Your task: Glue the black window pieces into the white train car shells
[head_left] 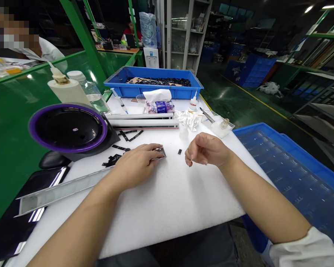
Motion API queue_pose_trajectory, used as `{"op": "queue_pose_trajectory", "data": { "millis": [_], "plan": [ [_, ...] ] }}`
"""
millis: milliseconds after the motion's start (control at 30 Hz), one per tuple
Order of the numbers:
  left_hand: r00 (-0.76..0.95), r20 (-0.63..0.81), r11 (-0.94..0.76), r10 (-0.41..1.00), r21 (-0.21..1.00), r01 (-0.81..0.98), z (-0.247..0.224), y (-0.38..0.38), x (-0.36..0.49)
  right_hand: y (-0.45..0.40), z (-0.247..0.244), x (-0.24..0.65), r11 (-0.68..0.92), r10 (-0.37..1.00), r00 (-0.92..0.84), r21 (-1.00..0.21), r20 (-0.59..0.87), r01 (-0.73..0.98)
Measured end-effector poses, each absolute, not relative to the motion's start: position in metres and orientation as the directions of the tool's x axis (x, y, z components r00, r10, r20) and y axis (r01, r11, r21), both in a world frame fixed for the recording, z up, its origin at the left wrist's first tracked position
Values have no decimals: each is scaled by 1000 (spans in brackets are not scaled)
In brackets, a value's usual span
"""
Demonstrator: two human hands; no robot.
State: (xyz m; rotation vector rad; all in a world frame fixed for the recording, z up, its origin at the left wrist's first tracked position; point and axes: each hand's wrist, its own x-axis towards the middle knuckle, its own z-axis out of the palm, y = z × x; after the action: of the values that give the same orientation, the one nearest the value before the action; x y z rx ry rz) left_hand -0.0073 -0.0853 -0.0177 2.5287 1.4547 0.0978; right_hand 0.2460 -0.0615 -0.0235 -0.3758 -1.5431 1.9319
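My left hand (135, 163) grips a long silver metal channel (64, 191) near its far end. The channel's short end (161, 152) shows past my fingertips, and its middle is hidden under my hand. My right hand (207, 150) hovers over the white tabletop (167, 207), its fingers loosely curled and apart, with nothing visible between them. A small black rectangular piece (179, 151) lies on the table between my two hands, nearest the right fingertips. Several black strips (121, 147) and a pile of black pieces (111, 160) lie beyond my left hand.
A purple-rimmed black round device (69, 128) stands at left. Behind are white long profiles (144, 123), a tissue pack (160, 106), crumpled tissue (187, 119), a syringe (119, 100), tweezers (207, 115) and a blue bin (156, 90). A blue crate (292, 178) sits at right; a co-worker's sleeve (50, 50) shows upper left.
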Motion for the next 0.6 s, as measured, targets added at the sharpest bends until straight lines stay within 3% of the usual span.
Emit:
{"op": "queue_pose_trajectory", "data": {
  "millis": [200,500,600],
  "plan": [
    [490,-41,-467,871,246,850,-15,-87,-6,-64,-17,244,-109,687,-713,-949,143,-296],
    [485,-53,-456,873,265,850,-17,-84,-8,-59,-23,246,27,824,-526,-941,212,-337],
    [489,-45,-465,871,248,850,-17,-85,-8,-60,-18,247,48,790,-556,-931,257,-362]
  ]
}}
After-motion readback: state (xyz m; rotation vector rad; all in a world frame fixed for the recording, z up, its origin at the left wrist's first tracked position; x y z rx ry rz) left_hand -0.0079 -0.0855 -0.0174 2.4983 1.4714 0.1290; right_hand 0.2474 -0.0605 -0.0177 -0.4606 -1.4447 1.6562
